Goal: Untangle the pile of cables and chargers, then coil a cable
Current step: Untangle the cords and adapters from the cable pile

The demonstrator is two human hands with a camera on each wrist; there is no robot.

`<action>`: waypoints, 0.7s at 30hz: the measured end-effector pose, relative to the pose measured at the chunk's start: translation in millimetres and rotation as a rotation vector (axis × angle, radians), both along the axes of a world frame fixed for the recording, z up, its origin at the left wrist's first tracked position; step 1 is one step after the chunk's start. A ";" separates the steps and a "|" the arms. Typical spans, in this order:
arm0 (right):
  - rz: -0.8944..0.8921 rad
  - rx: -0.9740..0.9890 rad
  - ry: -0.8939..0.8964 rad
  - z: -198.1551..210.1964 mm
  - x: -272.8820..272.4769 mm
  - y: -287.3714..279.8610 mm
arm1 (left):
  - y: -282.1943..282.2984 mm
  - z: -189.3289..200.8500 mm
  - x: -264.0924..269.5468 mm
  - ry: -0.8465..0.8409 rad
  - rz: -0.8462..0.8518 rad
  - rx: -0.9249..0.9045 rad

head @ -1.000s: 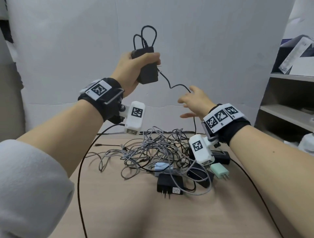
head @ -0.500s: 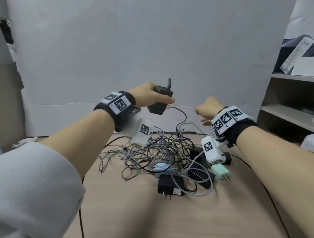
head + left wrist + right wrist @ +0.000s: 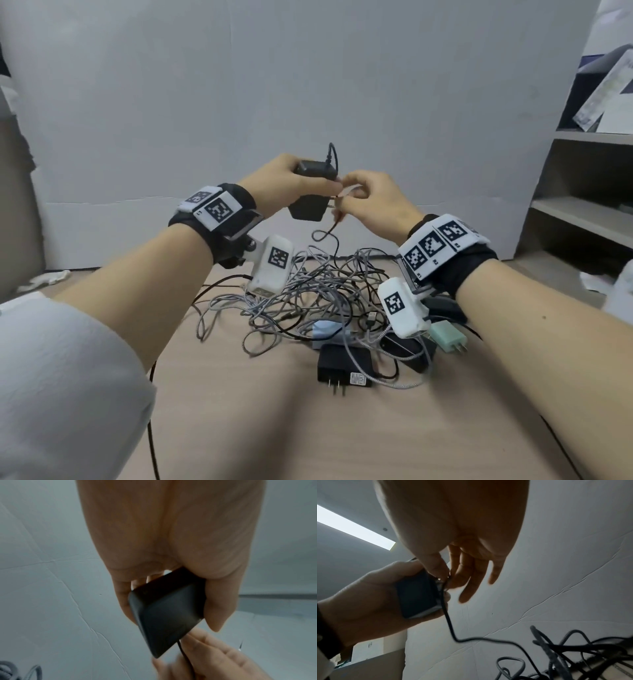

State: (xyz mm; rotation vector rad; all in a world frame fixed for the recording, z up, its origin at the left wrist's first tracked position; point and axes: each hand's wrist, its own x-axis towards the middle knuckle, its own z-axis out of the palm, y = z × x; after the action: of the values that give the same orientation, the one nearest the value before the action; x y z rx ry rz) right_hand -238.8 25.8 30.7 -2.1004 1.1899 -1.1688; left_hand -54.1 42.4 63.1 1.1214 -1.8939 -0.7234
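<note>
Fingers (image 3: 318, 186) of the left hand (image 3: 281, 185) wrap round a black charger (image 3: 310, 192), gripping it in the air above the pile of cables (image 3: 308, 301), well clear of the tabletop (image 3: 342, 428). Beside it, the right hand (image 3: 373, 202) pinches thumb and forefinger on the thin black cable (image 3: 448, 623) right at the charger's prong end, while its other fingers (image 3: 471, 585) hang loose and apart. That cable drops from the pinch, makes a small loop and runs down into the pile, so the charger is lifted but, by my reading, not yet free of the tangle. Most of the task looks undone: grey braided leads lie knotted together on the tabletop, with a second black charger (image 3: 344, 366), a mint green plug (image 3: 447, 337) and a pale blue adapter (image 3: 327, 329) caught in or lying against them, and no cable is coiled anywhere in view. As for the held charger, its long axis runs roughly up and down in the head view, tilted a little, with the metal prongs pointing sideways toward the right hand; a short loop of cord stands up from its top end.
</note>
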 end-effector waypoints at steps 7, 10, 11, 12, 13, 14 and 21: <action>-0.025 0.055 -0.226 -9.1 6.9 -12.2 | -18.1 -24.1 26.2 0.243 0.009 0.150; 0.048 0.064 -0.215 -11.5 19.8 -10.6 | -21.2 -36.0 21.0 0.421 -0.080 0.270; 0.115 0.092 -0.244 -10.9 24.6 -7.5 | -22.3 -39.8 18.7 0.486 -0.114 0.331; 0.190 0.126 -0.292 -10.7 28.9 -6.3 | -22.7 -43.3 16.3 0.532 -0.139 0.398; 0.259 0.154 -0.342 -10.9 32.5 -5.2 | -24.1 -47.1 14.8 0.572 -0.137 0.459; 0.310 0.161 -0.367 -11.9 34.2 -4.8 | -26.3 -51.3 14.2 0.628 -0.119 0.520; 0.369 -0.050 -0.009 -33.5 33.5 -16.8 | -41.2 -75.2 16.0 0.952 -0.057 0.688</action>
State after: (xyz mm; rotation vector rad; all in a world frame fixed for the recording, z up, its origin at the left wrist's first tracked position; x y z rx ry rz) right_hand -205.2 9.0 -2.8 -2.2268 0.7303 -1.0413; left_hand -38.1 1.3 -12.1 0.8404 -0.8691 -1.6580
